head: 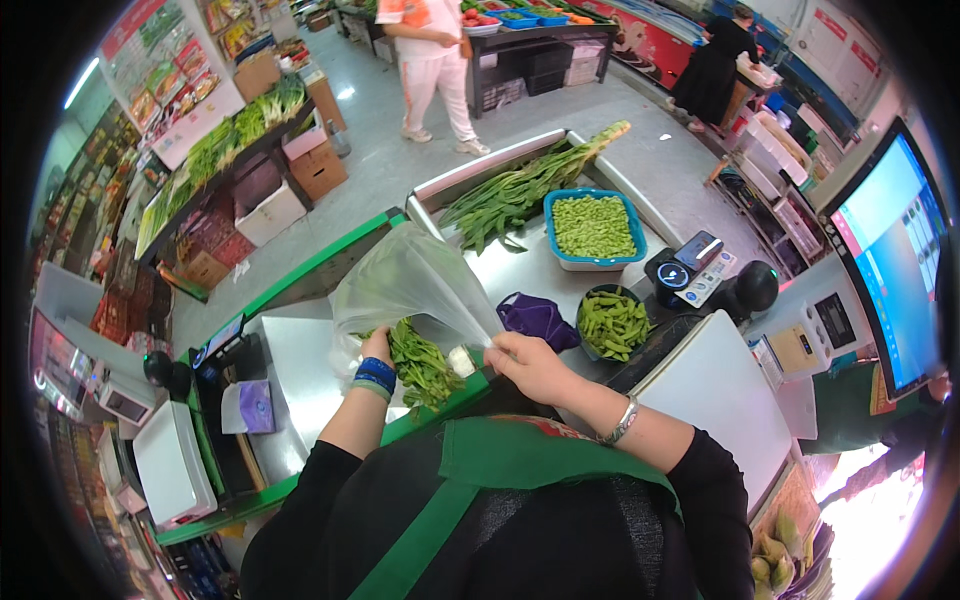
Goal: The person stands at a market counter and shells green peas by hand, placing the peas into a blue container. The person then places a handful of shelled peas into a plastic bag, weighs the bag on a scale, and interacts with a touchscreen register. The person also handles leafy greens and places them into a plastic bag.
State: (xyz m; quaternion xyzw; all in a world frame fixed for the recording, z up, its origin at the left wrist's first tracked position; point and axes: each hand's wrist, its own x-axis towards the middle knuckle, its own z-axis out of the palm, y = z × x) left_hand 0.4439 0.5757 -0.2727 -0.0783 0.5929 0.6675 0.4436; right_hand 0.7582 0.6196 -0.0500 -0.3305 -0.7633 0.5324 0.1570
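My left hand (377,351), with blue bands at the wrist, grips a bunch of leafy greens (424,367) at the mouth of a clear plastic bag (405,270). The leaves hang down towards my green apron, partly outside the bag. My right hand (529,364) pinches the bag's rim and pulls it out to the right. A small white object (461,361) lies beside the greens. Right of the bag, a purple cloth bag (538,321) rests on the metal counter, next to a bowl of green pods (613,324).
Beyond the hands are a blue basket of shelled green beans (594,227) and long leafy stalks (517,195). A scanner (754,286), a white scale plate (716,405) and a monitor (889,259) stand at right. A person (431,71) stands beyond the counter; another (716,67) is farther right.
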